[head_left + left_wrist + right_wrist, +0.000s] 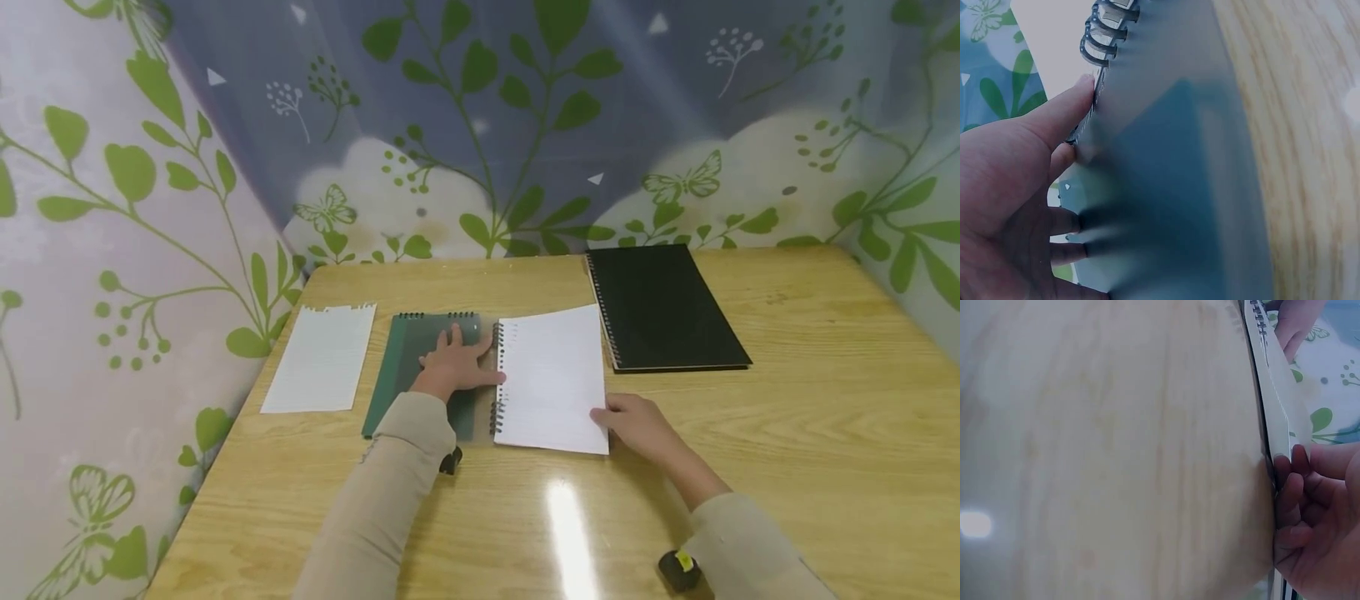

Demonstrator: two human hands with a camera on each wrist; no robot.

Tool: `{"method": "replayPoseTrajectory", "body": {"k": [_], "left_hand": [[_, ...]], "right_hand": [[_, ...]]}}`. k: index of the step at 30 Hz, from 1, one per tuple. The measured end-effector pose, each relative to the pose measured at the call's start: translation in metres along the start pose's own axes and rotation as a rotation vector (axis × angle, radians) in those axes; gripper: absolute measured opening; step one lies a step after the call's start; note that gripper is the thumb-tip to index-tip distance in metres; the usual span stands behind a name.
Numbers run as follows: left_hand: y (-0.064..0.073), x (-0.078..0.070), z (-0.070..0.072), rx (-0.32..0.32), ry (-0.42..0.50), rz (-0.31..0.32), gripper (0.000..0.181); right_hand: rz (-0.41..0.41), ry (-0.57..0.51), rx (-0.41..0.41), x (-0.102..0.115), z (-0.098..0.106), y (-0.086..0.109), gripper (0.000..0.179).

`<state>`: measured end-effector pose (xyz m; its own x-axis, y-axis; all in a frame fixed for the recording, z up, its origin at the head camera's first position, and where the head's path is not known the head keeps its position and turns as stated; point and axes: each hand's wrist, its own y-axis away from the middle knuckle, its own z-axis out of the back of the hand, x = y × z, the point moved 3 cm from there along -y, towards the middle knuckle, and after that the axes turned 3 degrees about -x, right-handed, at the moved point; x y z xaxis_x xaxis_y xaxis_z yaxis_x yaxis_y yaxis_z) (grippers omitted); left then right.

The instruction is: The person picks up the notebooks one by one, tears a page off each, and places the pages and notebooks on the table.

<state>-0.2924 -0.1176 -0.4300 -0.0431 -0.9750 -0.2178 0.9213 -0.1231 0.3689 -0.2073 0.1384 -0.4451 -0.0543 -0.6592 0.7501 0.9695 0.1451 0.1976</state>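
A spiral notebook (551,375) lies unfolded on the table, lined white pages up, its translucent cover (482,429) turned to the left. That cover overlaps a green notebook (388,379) with rings along its top edge. My left hand (456,367) rests on the cover with fingers spread, and its thumb touches the black coil (1100,47) in the left wrist view. At the lower right edge of the pages, my right hand (637,423) pinches paper (1279,412) between thumb and index finger, the other fingers curled beside it.
A torn-out lined sheet (318,358) lies at the left of the wooden table (817,417). A black spiral notebook (667,308) lies at the back right. Patterned fabric walls (480,150) stand behind the table and along its sides.
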Motion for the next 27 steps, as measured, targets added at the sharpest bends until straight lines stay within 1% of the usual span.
{"method": "replayPoseTrajectory", "body": {"k": [3, 8, 13, 17, 18, 19, 21, 24, 25, 27], "left_hand": [[-0.001, -0.001, 0.001, -0.006, -0.016, -0.007, 0.081], [-0.002, -0.002, 0.001, -0.019, -0.031, -0.005, 0.081], [-0.002, -0.001, -0.002, -0.02, -0.022, -0.007, 0.08], [-0.002, 0.0, -0.004, -0.022, -0.021, -0.01, 0.08], [-0.002, -0.001, -0.005, -0.022, -0.022, -0.01, 0.08], [-0.002, -0.001, -0.005, -0.022, -0.022, -0.011, 0.08], [-0.001, -0.001, -0.005, -0.018, -0.026, -0.012, 0.08], [0.0, -0.002, -0.004, -0.019, -0.037, -0.012, 0.079], [0.0, -0.001, -0.004, -0.02, -0.04, -0.012, 0.079], [-0.001, -0.001, -0.003, -0.02, -0.042, -0.014, 0.079]], "right_hand": [[0.005, 0.005, -0.007, -0.001, 0.002, 0.001, 0.027], [-0.009, -0.001, -0.017, -0.002, 0.004, 0.002, 0.023], [-0.026, -0.005, -0.003, -0.003, 0.003, 0.004, 0.02], [-0.029, -0.013, -0.014, -0.003, 0.001, 0.006, 0.021], [-0.035, -0.015, -0.013, -0.004, 0.001, 0.007, 0.023], [-0.05, -0.017, -0.01, -0.004, 0.0, 0.008, 0.029], [-0.08, -0.021, 0.001, -0.002, -0.002, 0.01, 0.043], [-0.096, -0.023, 0.029, 0.003, -0.006, 0.013, 0.065], [-0.096, -0.021, 0.031, 0.005, -0.008, 0.014, 0.068], [-0.085, -0.01, 0.024, 0.008, -0.009, 0.016, 0.067]]}}
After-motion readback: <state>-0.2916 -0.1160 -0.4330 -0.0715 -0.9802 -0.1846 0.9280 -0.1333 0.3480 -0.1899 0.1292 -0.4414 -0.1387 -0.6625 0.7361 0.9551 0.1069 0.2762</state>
